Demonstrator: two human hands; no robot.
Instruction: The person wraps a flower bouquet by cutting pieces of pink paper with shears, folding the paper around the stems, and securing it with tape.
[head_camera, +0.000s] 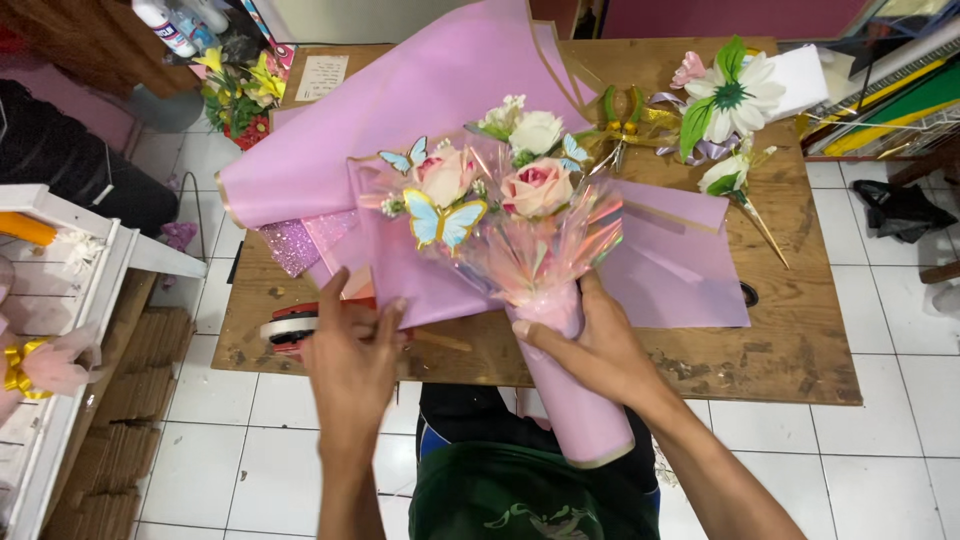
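Bouquet (500, 215) sits in your right hand (590, 345), whose grip is clamped round the wrapped stem just below the iridescent film, holding it tilted above the near edge of the bench (800, 360). Your left hand (350, 345) lies flat, fingers together, pressing the lilac wrap (420, 270) at the bouquet's left side; it closes on nothing that I can see. Roses and paper butterflies (440, 220) crowd the top, and a big lilac sheet (400, 110) spreads behind them toward the far edge.

Watch your squeeze: the stem cone looks soft, and, as I judge it, too hard a hold would crease the paper or crush the film. If the left hand slides, the fold may spring open and the layers shift out of line. The butterflies stand proud of the blooms and could catch on the wrap and bend. A tape roll (290, 325) lies close by your left wrist at the near edge; a careless elbow might knock it to the floor. Pliers (620, 110) and a white flower (735, 95) rest well apart near the far right corner.
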